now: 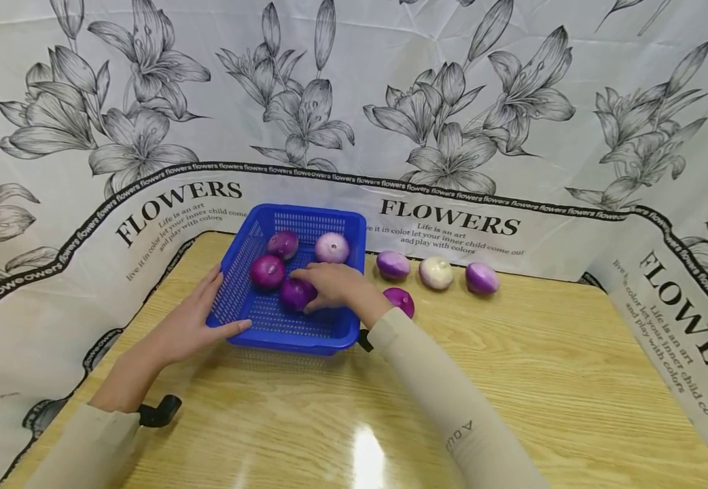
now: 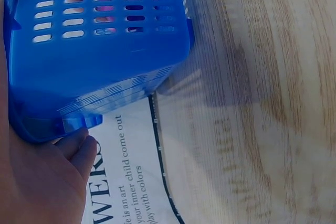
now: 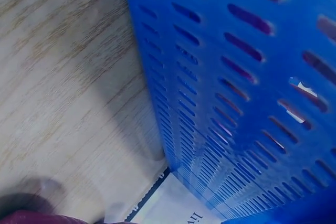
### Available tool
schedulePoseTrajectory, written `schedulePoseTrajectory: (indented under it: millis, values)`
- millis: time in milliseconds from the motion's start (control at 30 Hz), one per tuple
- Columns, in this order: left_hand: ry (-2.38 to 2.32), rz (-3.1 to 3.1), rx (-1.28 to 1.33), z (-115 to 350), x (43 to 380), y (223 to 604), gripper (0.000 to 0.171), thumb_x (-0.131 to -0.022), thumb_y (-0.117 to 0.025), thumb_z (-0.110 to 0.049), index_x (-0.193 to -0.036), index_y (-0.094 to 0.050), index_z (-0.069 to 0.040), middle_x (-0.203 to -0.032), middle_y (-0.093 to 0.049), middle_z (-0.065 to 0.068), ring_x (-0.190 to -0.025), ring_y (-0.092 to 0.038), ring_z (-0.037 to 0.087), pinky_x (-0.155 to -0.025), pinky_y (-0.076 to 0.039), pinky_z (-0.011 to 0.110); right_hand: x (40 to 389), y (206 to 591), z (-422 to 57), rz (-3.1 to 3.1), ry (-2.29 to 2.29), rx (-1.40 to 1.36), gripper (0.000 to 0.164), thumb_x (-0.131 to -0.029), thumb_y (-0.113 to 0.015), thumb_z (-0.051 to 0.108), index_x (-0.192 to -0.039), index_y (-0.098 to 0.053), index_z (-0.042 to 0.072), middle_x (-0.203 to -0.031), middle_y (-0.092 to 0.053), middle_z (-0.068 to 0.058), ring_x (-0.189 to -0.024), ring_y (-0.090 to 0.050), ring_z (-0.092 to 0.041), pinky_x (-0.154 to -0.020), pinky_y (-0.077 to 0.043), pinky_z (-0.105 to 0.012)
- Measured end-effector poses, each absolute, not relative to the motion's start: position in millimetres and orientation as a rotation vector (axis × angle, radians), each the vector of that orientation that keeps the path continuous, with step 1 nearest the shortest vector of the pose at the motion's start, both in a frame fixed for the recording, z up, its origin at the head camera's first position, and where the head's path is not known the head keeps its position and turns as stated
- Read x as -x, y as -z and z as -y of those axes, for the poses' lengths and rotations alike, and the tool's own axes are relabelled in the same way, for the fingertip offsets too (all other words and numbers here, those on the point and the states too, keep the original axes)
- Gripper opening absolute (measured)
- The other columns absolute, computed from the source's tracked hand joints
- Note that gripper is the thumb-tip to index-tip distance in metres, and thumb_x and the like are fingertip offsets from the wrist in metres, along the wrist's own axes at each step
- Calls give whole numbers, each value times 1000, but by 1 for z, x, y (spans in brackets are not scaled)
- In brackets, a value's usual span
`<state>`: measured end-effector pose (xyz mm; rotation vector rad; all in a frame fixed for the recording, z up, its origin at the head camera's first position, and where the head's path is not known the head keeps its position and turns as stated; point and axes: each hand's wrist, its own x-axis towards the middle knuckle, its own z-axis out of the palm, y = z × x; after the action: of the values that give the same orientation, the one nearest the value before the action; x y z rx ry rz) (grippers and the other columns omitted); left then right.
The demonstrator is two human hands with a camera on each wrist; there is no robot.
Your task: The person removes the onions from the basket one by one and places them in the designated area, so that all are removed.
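Grips dark purple onion point(image 1: 296, 296) with right hand point(image 1: 337, 285), down inside blue basket point(image 1: 293, 341). Has it just left of the palm, clamped between thumb on the near side and fingers over the far side. Looks roundish, shows no clear long axis. Much nearer to right hand than to left.

Holds blue basket at near left corner with left hand point(image 1: 190, 327): thumb over front rim, fingers curled along outer left side, under the rim in left wrist view.

In blue basket, besides the gripped one: red-purple onion point(image 1: 267, 272) just beside it, back and left; plum onion point(image 1: 283, 243) farther back; pale pink onion point(image 1: 332, 248) at back right, beyond right hand.

On tabletop point(image 1: 543, 373), right of blue basket: violet onion point(image 1: 393, 265), cream onion point(image 1: 436, 273), purple-white onion point(image 1: 482, 278) in a row near back edge; magenta onion point(image 1: 401, 301) nearer, partly behind right sleeve point(image 1: 446, 380). Cannot tell finger contact from right wrist view, only slotted wall there.
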<state>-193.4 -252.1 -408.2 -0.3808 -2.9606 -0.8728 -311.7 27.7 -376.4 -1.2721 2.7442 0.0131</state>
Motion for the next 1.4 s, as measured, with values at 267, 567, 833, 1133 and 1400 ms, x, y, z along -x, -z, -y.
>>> schedulePoseTrajectory:
  millis: [267, 567, 833, 1133, 1400]
  values:
    - [882, 2924, 396, 251, 194, 404, 114, -91, -67, -63, -164, -5, -2, -172, 0, 16, -152, -15, 51, -117, -22, 70, 311, 378, -27, -2769, -83, 1286, 75, -87, -80, 49, -152, -50, 25, -127, -65, -4, -114, -66, -22, -98, -55, -43]
    - [882, 2938, 385, 252, 194, 407, 115, -90, -66, -65, -164, -3, -3, -172, 2, 15, -152, -14, 51, -116, -22, 71, 311, 381, -26, -2765, -105, 1277, 72, -89, -78, 48, -150, -51, 21, -121, -70, -4, -113, -66, -19, -97, -55, -40]
    - [876, 2948, 380, 251, 192, 406, 114, -91, -65, -65, -164, -4, -2, -172, 1, 15, -152, -14, 51, -116, -22, 71, 315, 380, -30, -2722, 99, 1355, 72, -90, -79, 42, -150, -50, 13, -123, -68, -7, -114, -64, -21, -102, -51, -35]
    - [878, 2952, 383, 249, 193, 414, 116, -90, -66, -67, -164, -5, -1, -172, 0, 15, -153, -14, 50, -117, -22, 70, 314, 372, -43, -2605, 633, 1323, 70, -89, -81, 35, -148, -51, 9, -131, -66, -11, -119, -65, -21, -103, -52, -35]
    - [864, 2946, 388, 250, 193, 408, 116, -90, -65, -67, -164, -4, -1, -172, 2, 15, -153, -12, 49, -117, -21, 70, 309, 349, -63, -2625, 832, 1346, 69, -86, -85, 28, -144, -54, 7, -129, -68, -15, -118, -66, -26, -98, -56, -34]
